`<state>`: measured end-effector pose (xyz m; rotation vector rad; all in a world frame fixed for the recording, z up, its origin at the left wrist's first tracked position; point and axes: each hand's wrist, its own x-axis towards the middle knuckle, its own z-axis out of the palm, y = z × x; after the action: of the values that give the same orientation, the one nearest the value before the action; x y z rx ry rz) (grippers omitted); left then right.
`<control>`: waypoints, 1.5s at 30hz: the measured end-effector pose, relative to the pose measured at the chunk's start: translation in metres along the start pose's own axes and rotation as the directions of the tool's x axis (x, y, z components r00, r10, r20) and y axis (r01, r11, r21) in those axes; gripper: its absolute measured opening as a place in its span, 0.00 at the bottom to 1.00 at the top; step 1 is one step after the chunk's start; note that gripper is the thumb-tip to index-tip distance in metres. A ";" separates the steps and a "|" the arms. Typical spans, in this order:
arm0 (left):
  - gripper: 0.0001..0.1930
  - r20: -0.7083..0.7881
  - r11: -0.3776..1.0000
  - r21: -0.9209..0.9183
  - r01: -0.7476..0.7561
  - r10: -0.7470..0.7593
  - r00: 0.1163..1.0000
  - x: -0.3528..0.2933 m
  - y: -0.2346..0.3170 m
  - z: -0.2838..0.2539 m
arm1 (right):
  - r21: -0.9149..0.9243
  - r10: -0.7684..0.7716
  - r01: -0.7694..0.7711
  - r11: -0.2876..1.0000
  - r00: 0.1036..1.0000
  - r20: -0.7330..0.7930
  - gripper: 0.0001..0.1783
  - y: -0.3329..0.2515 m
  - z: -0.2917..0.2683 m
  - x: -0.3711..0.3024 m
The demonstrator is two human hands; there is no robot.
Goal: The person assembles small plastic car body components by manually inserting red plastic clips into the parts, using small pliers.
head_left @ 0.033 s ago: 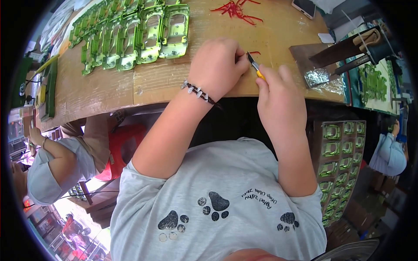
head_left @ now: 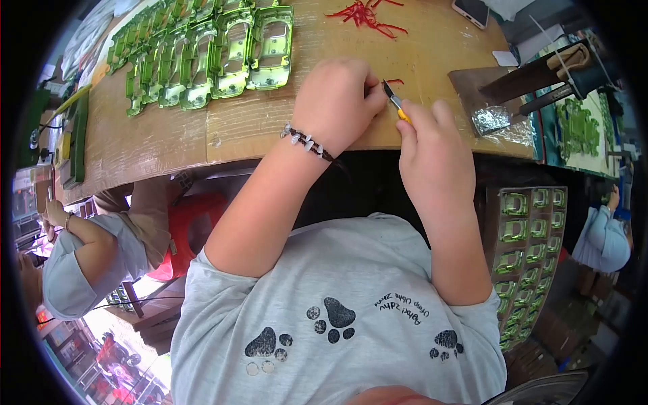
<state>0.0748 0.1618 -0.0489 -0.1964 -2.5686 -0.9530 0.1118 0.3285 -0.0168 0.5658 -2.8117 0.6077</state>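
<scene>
My right hand (head_left: 439, 148) grips a small craft knife (head_left: 403, 115) with a yellow handle, its blade pointing up and left. The blade's tip is close to the thumb of my left hand (head_left: 337, 101). That left hand is curled closed over the table, and whatever is inside its fingers is hidden from view. A short red strip (head_left: 395, 82) lies just beyond the blade. On my left wrist is a bracelet (head_left: 304, 140) of dark cord and pale stones.
Rows of translucent green plastic frames (head_left: 270, 77) stand at the table's left. A pile of red strips (head_left: 368, 17) lies at the back, with a phone (head_left: 470, 12) to its right. A dark metal fixture (head_left: 513, 88) stands right. Another person (head_left: 94, 256) sits left.
</scene>
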 end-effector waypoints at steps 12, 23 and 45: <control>0.09 -0.040 1.000 0.014 0.010 -0.009 0.999 0.000 0.001 -0.001 | -0.036 0.030 -0.034 0.999 0.993 -0.116 0.09 0.016 0.006 0.004; 0.11 0.003 0.936 0.351 -0.028 0.029 1.000 0.043 0.002 -0.017 | 0.174 0.000 0.022 0.984 0.992 -0.128 0.11 0.030 0.003 0.001; 0.06 0.149 0.874 0.357 -0.329 0.294 0.944 0.081 -0.028 0.007 | 0.241 0.031 0.008 0.970 0.987 -0.156 0.12 0.035 0.005 -0.001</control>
<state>-0.0083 0.1448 -0.0374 -0.5347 -2.6308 -0.3271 0.0981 0.3561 -0.0340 0.5171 -2.6110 0.9616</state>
